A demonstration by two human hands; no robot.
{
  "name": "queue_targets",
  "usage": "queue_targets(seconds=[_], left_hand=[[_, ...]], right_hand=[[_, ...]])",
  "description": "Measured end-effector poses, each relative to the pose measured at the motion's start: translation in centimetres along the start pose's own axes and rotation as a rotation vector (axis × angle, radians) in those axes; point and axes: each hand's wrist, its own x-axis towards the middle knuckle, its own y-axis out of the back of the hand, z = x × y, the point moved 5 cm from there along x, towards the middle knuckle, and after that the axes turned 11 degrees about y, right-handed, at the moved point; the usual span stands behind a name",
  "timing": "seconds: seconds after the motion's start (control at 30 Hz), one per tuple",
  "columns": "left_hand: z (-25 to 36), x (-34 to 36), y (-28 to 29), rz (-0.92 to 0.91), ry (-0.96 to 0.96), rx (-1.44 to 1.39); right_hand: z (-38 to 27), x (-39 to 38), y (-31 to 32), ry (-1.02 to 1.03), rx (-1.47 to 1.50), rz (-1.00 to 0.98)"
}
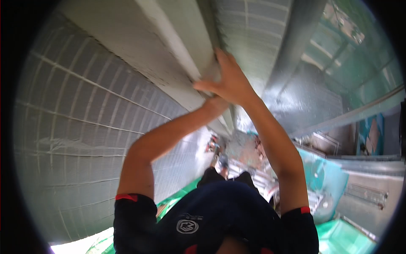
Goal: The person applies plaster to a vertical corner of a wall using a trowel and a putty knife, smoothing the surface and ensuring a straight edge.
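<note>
Filling the stretch from 8 to 10 o'clock, a grey tiled wall (76, 135) with pale joint lines bends toward the rim. A glossy glass pane (351, 76) spans 2 o'clock, and the wearer's dark shirt (228, 207) with red trim covers 6 o'clock. From 12 o'clock down toward the centre runs a long pale post (184, 34), where both hands meet. A teal board (315, 167) lies at 4 o'clock, with green sheeting (347, 237) near 5. Near 1 o'clock the right hand (230, 82) is against the post, its grip spread wide, thumb toward 9 and fingers toward 12. The left hand (216, 106) sits just below it, partly covered by it and blurred, so its grip cannot be told.
</note>
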Motion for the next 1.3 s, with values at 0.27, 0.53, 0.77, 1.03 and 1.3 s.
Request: queue_targets(seconds=[0.27,0.53,0.77,1.03,1.3], left_hand=[[-0.8,2.8,3.2,-0.016,0.571,-1.278],[-2.1,2.9,5.9,-0.169,0.531,-1.281],[-1.0,2.9,3.2,-0.575,0.627,-1.460],[-0.6,1.1,-2.1,-0.470,0.511,-1.442],[-1.5,2.3,3.9,-0.397,0.550,-1.469]], right_hand=[[4.5,-5.2,-2.2,-0.101,0.191,-0.008],[3.1,-4.2,-2.9,-0.038,0.149,0.029],[-0.9,-2.3,-1.3,0.225,0.033,0.194],[-1.8,-1.9,-2.0,0.221,-0.079,0.217],[-2.6,-1.4,-2.0,0.243,-0.046,0.205]])
